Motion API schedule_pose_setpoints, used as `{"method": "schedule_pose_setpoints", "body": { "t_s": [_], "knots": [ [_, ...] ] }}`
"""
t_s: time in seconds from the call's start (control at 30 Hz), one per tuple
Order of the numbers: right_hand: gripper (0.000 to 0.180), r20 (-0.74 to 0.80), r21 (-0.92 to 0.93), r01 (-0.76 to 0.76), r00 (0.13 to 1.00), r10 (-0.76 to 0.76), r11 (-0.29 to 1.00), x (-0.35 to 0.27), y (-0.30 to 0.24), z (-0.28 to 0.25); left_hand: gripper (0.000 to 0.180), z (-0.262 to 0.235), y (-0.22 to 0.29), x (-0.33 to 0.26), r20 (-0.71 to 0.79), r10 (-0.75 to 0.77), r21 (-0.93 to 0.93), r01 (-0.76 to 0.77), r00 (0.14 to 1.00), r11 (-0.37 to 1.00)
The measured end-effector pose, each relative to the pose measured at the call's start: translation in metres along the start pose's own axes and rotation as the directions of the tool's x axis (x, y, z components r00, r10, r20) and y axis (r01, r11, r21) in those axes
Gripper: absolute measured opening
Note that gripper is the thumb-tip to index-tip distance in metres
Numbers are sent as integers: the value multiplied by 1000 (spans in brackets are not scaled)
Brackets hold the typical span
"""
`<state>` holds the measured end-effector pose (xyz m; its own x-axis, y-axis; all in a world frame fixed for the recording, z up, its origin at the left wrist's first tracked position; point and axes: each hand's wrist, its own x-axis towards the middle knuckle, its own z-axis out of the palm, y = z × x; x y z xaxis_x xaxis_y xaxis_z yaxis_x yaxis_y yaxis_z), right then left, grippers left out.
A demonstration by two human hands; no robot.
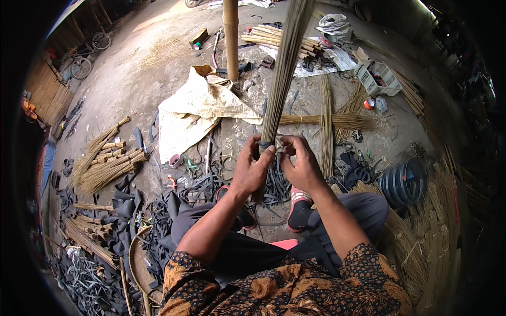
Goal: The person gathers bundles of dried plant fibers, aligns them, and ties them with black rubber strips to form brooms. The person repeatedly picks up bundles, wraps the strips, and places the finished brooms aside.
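Observation:
A long bundle of thin brown sticks (284, 68), like a stick broom, rises almost upright in front of me. My left hand (253, 167) is closed around its lower part, thumb pressed near a dark rubber band (266, 144) that wraps the sticks. Just right of that band, my right hand (301, 162) has thumb and fingers pinched together. Whatever lies between those fingertips is too small to make out. Below my hands, loose dark rubber strips (275, 184) lie between my feet.
Ahead stands a bamboo post (231, 39) beside a cream sack (190, 105). Tied stick bundles (108, 171) lie left, and more stick bundles (326, 126) cross ahead right. A white crate (377, 79), bamboo pieces (279, 39) and a dark ribbed bucket (405, 183) are farther right.

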<state>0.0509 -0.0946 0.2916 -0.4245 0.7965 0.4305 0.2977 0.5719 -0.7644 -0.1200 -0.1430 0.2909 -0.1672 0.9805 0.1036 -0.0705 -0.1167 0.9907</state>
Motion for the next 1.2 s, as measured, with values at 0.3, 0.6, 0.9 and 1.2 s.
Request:
{"method": "schedule_pose_setpoints", "body": {
  "t_s": [0.3,0.6,0.9,1.2],
  "knots": [
    [28,253,121,-430,885,391,895,-66,-24,46,39,7,39,16,-20,-234,-363,211,972,908],
    [26,876,458,-866,478,63,202,-82,4,-13,35,17,57,2,209,-47,-360,121,977,925],
    [114,548,45,-614,675,494,788,-110,55,-43,35,-1,44,-27,-155,-14,-121,-5,988,993],
    [48,337,423,-648,761,554,634,-145,107,-52,35,40,-164,-96,-235,-466,114,501,853,858]
  ]
}}
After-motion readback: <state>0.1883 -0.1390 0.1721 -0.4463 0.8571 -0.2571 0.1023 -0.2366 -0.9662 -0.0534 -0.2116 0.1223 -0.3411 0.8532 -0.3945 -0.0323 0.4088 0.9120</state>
